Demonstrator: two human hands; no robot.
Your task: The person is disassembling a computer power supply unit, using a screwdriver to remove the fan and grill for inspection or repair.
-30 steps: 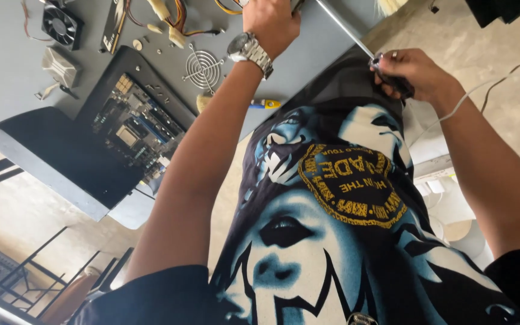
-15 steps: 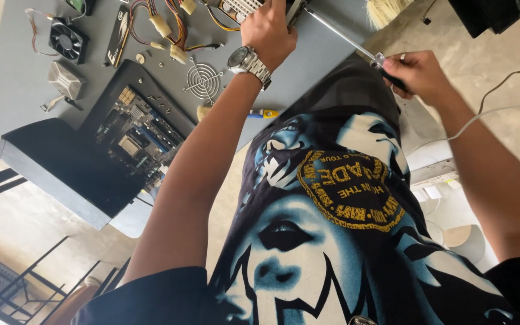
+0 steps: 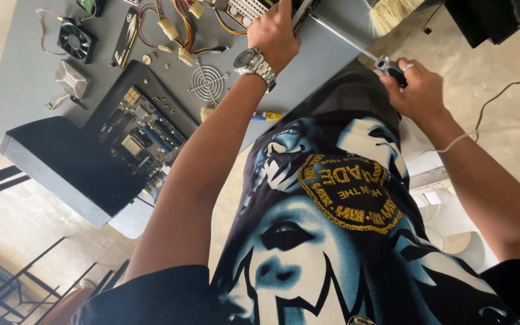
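Right hand [image 3: 419,90] fists the screwdriver [image 3: 356,47] handle; shaft runs to the left hand [image 3: 278,33]. Left hand clasps a component [image 3: 245,8] at the table [image 3: 25,72] edge.

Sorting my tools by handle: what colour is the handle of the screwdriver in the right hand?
Black, as far as the head view shows: the right hand covers most of the screwdriver.

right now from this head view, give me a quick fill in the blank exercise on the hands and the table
1. The right hand grips a ____ by its dark handle.
2. The left hand wears a metal ____ at the wrist.
3. The black cooling fan lies on the ____ table.

Missing words: screwdriver; watch; grey
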